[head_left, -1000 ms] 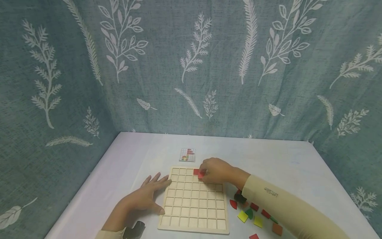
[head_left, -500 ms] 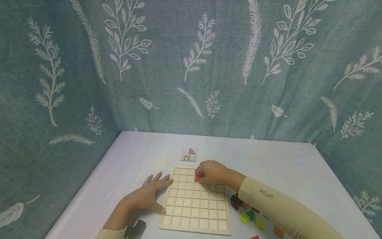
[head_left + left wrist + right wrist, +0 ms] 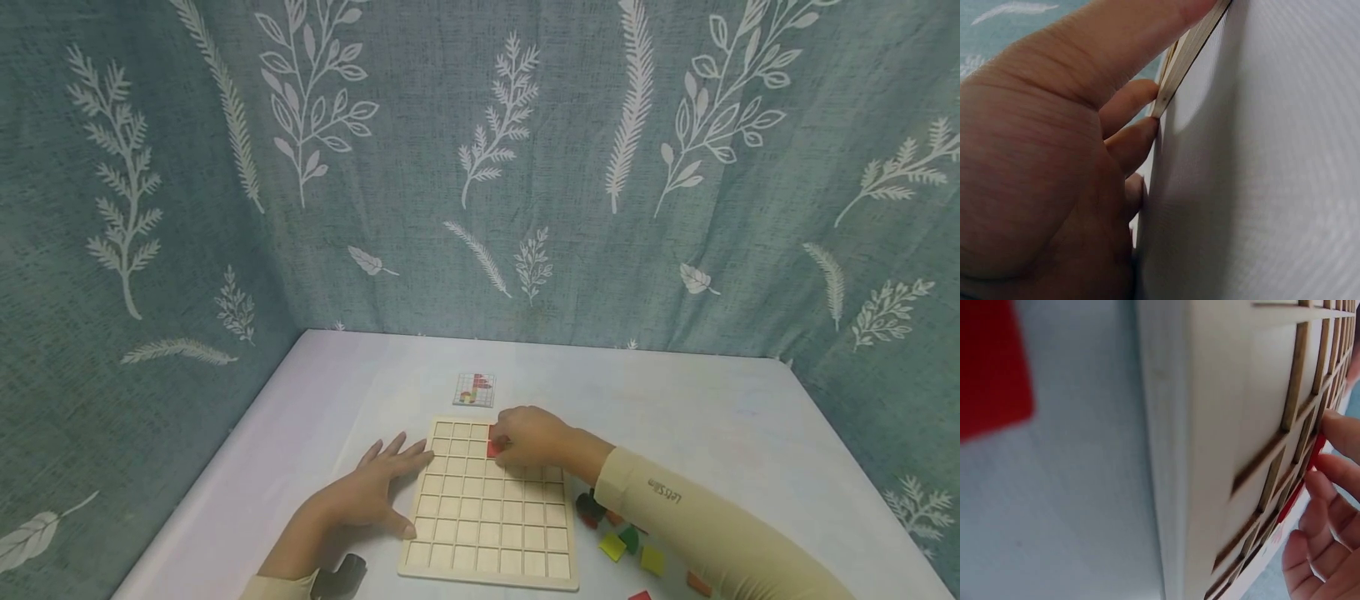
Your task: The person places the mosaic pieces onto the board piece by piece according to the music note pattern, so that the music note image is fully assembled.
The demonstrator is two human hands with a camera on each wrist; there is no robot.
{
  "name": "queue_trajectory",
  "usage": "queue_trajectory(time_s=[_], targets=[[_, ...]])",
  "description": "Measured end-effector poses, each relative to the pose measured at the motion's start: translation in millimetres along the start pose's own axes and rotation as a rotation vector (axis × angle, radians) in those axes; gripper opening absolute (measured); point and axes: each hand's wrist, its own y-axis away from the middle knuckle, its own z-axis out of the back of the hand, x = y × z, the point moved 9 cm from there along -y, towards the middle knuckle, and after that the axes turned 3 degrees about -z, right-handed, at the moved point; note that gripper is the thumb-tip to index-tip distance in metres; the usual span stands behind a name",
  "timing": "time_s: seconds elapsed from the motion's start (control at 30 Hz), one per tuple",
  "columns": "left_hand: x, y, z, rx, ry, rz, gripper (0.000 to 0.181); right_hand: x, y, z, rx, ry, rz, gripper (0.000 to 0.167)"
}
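Observation:
A wooden grid board (image 3: 480, 508) lies on the white table. At its far edge the right hand (image 3: 534, 437) pinches a red piece (image 3: 492, 447) with thumb and forefinger, low over the cells; the right wrist view shows the red piece (image 3: 1317, 450) between the fingertips, its other fingers curled. Another red piece (image 3: 1290, 503) sits beside it at the board's edge. Spread fingers of the left hand (image 3: 367, 496) touch the board's left edge, thumb near the lower part; in the left wrist view the fingertips meet the board's side (image 3: 1179, 69).
A small pattern card (image 3: 474, 390) lies beyond the board. Right of the board, partly under the right sleeve, are loose pieces: a yellow one (image 3: 612, 547), a green one (image 3: 629, 540), another yellow one (image 3: 652, 560), and red ones (image 3: 640, 596). A patterned curtain stands behind.
The right hand has moved slightly left and nearer, bringing its red piece from a tilt down to the cell below the first red one. The left hand has stayed at the board.

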Motion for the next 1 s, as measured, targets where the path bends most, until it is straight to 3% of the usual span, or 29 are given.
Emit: queue_trajectory(time_s=[0.5,0.83,1.0], targets=[[-0.1,-0.5,0.5,-0.003,0.000,-0.011,0.116,-4,-1.2,0,-0.018,-0.017,-0.016,0.016],[-0.5,-0.7,-0.2,0.005,-0.005,0.004,0.116,-3,1.5,2,-0.052,-0.085,0.040,0.004],[0.6,-0.4,0.1,0.002,-0.002,0.002,0.116,-5,2.5,7,-0.069,-0.097,0.013,0.006]])
